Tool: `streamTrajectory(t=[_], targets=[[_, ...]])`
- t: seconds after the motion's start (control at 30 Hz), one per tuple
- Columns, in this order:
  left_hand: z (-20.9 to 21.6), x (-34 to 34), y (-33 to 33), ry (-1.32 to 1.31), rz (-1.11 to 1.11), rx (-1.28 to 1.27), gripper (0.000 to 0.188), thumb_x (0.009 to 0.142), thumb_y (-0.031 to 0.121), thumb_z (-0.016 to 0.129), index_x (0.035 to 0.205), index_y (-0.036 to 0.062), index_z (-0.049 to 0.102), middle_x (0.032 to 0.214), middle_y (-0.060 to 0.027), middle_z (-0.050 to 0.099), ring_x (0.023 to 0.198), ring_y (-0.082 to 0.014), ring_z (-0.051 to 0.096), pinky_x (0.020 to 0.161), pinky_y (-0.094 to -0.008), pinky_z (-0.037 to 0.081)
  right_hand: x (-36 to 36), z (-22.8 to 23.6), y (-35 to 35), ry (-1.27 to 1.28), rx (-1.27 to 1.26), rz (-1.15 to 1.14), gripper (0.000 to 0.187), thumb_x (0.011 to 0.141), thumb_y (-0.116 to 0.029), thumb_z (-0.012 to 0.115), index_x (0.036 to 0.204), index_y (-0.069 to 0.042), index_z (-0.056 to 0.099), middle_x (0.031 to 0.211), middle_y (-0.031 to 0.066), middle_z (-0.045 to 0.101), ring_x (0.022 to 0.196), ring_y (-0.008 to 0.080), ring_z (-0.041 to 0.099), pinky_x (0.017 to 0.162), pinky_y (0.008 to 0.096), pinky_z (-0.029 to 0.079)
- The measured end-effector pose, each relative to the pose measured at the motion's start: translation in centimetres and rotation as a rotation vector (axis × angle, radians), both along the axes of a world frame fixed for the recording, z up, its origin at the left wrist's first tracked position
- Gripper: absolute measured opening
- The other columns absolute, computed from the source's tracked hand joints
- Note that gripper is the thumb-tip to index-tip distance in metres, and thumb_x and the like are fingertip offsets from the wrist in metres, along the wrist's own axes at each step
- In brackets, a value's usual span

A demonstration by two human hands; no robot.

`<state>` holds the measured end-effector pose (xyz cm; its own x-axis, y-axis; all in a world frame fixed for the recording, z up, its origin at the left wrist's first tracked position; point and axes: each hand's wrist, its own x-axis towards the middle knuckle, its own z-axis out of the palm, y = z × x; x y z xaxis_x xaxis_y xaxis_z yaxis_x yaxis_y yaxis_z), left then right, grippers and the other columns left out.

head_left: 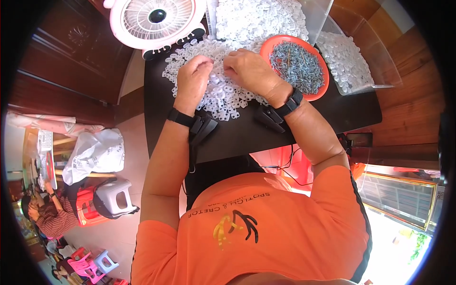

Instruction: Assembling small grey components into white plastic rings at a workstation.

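My left hand (194, 81) is held over a spread pile of small white plastic pieces (222, 97), its thumb and fingers closed in a pinch. My right hand (252, 71) faces it across a short gap above the same pile, with its fingers bent together. What either hand holds, if anything, is too small or hidden to make out. Just right of my right hand, an orange-red plastic bowl (326, 80) holds a heap of thin grey metal nails or screws (299, 69). Each of my wrists wears a black strap with a black device on it.
A pink fan (156, 19) stands at the far left of the dark table (228, 137). Clear bins hold more white pieces (261, 19) at the back and on the right (344, 61). Away to the left are plastic stools (116, 197) and a seated person (47, 213).
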<state>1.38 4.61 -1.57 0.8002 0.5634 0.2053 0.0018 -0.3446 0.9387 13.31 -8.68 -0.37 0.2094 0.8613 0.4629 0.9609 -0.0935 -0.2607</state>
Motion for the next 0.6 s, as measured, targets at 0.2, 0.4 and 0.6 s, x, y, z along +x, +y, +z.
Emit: streamTrajectory(t=[0.2,0.4,0.6], targets=[[0.8,-0.3,-0.3,-0.006,-0.016,-0.104,0.016,0.084,0.013,0.055,0.087,-0.0005,0.064,0.068,-0.0034,0.059,0.059,-0.0082,0.053,0.054,-0.0225,0.042,0.0,0.7,-0.1,0.165,0.079,-0.029,0.012,0.078,-0.018,0.061,0.080,-0.005,0.062,0.077,0.0119,0.064,0.076,0.0293,0.062,0.069,0.0408,0.049],[1.2,-0.6,-0.8,0.031,-0.092,-0.199,0.016,0.085,0.016,0.055,0.087,0.0029,0.064,0.068,-0.0028,0.058,0.058,-0.0082,0.052,0.052,-0.0220,0.041,0.0,0.7,0.2,0.828,0.167,-0.009,0.013,0.083,-0.015,0.065,0.087,-0.002,0.064,0.074,0.0046,0.064,0.066,0.0111,0.058,0.062,0.0275,0.048],[1.1,-0.9,-1.0,0.035,-0.331,-0.516,0.023,0.086,0.022,0.049,0.090,0.0020,0.060,0.072,-0.0052,0.059,0.059,-0.0111,0.051,0.055,-0.0233,0.039,-1.3,0.9,0.4,1.071,0.322,0.156,0.013,0.084,-0.014,0.066,0.085,-0.001,0.066,0.072,0.0024,0.064,0.066,0.0080,0.057,0.060,0.0253,0.048]])
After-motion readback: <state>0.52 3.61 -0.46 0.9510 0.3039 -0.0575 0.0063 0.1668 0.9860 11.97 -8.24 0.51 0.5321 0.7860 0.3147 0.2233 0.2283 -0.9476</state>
